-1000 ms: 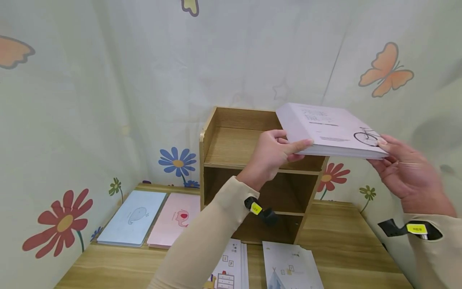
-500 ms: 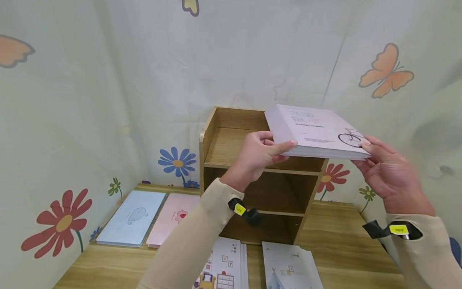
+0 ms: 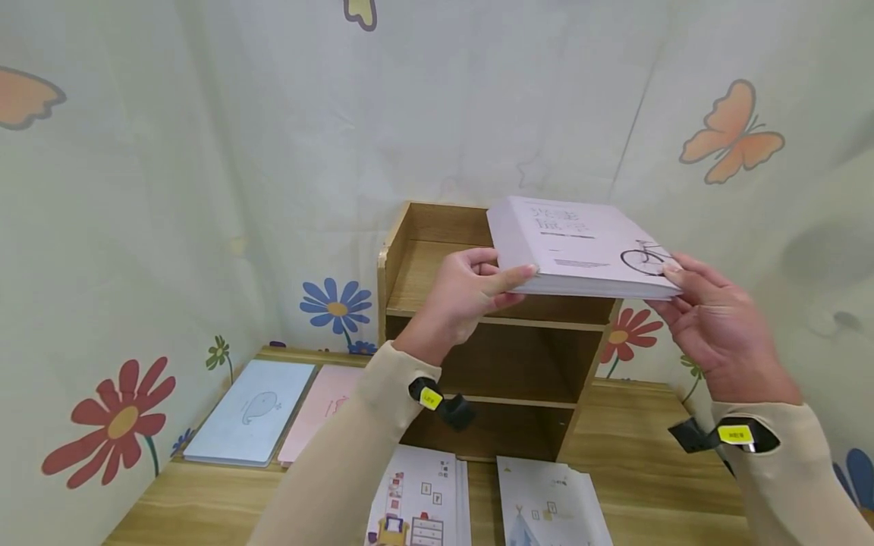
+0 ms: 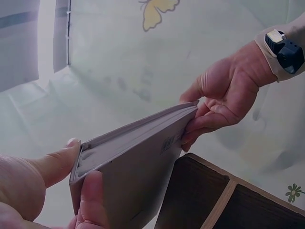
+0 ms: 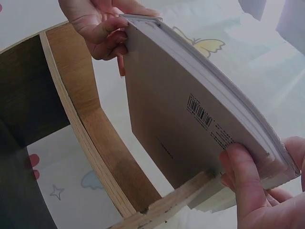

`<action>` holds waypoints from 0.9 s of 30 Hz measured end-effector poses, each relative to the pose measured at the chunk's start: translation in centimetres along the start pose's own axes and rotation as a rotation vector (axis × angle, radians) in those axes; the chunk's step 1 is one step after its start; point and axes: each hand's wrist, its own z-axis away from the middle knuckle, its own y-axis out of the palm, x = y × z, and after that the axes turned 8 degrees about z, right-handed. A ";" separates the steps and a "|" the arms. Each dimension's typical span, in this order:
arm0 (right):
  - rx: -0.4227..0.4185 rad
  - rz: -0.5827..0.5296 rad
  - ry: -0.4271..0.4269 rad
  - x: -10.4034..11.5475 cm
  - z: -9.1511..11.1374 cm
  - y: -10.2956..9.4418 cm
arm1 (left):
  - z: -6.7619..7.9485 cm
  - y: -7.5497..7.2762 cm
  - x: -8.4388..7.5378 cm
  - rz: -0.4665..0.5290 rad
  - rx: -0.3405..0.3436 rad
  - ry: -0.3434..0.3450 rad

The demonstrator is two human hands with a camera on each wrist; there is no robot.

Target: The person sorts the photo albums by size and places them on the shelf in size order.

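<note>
A thick pale book [image 3: 576, 243] with a bicycle drawn on its cover is held level over the right part of the wooden shelf's [image 3: 437, 280] top compartment. My left hand [image 3: 464, 292] pinches its near left corner, thumb on the cover and fingers beneath. At the near right corner my right hand [image 3: 717, 326] grips it the same way. The underside, with a barcode, shows in the right wrist view, where the book [image 5: 162, 109] appears close above the shelf's edge [image 5: 176, 200]; whether they touch I cannot tell.
A blue whale notebook [image 3: 253, 413] and a pink notebook [image 3: 314, 417], partly behind my left sleeve, lie on the table [image 3: 655, 455] at left. White illustrated booklets [image 3: 553, 500] lie before the shelf. A patterned curtain [image 3: 273, 152] hangs behind.
Both hands have carried the book leftward over the shelf's top, keeping the same grip on its corners. The shelf, notebooks and booklets have stayed put.
</note>
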 end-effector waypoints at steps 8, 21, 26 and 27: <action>-0.004 -0.015 0.004 -0.8 0.1 1.1 | 0.6 -1.1 -0.6 0.002 -0.018 -0.002; -0.020 0.044 -0.016 -1.8 0.2 2.9 | 1.7 -2.7 -1.6 -0.037 -0.058 0.006; -0.036 0.081 -0.007 -2.1 0.2 3.4 | 1.9 -3.2 -1.6 -0.047 -0.055 0.016; -0.035 0.084 -0.004 -2.2 0.2 3.4 | 1.9 -3.3 -1.5 -0.046 -0.052 0.017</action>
